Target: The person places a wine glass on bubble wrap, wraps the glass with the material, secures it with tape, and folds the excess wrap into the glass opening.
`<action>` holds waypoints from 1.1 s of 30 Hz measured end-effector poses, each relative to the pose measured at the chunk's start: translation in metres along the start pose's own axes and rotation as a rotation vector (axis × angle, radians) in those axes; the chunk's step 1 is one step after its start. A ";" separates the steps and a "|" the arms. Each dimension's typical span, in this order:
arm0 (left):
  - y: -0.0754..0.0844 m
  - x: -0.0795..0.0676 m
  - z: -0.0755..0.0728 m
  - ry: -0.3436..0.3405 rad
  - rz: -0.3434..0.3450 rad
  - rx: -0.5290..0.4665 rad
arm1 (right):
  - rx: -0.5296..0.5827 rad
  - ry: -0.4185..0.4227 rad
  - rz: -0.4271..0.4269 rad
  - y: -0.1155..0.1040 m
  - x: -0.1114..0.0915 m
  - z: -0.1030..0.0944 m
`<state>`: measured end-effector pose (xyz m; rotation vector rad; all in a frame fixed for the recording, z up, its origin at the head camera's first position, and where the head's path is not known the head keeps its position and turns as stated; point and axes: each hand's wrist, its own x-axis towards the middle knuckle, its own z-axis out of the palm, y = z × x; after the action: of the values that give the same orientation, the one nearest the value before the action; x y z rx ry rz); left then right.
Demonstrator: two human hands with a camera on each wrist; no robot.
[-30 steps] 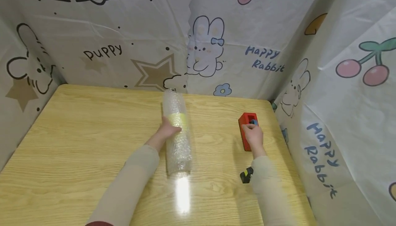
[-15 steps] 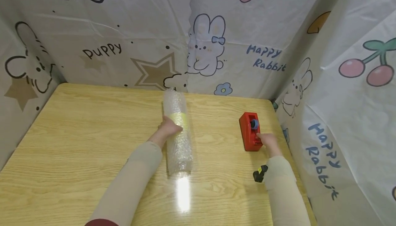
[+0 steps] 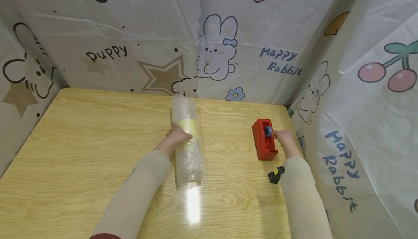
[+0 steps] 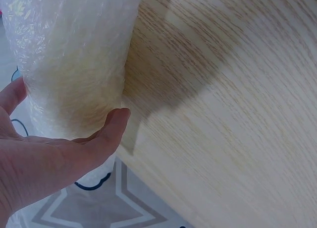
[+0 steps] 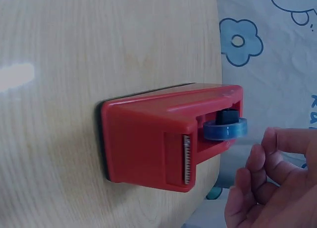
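Beside the dispenser [image 5: 161, 134], right fingers [image 5: 255, 159] curl.

The right grip [image 3: 285, 139] has moved from over the dispenser [image 3: 260, 141] to beside it.

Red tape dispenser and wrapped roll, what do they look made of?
The red tape dispenser looks like smooth, glossy plastic, from its even sheen and rounded edges; its silvery toothed cutter may be metal. The wrapped roll seems covered in translucent, shiny bubble wrap, given its bumpy glints; its inside is unclear.
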<state>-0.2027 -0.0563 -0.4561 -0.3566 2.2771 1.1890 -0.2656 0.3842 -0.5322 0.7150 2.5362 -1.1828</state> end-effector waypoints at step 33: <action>-0.002 -0.002 0.001 0.022 0.018 0.039 | 0.302 0.028 0.112 -0.067 -0.127 -0.021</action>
<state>-0.1997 -0.0566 -0.4571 -0.3362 2.3233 1.1532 -0.1942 0.3221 -0.4226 0.9337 2.3281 -1.5430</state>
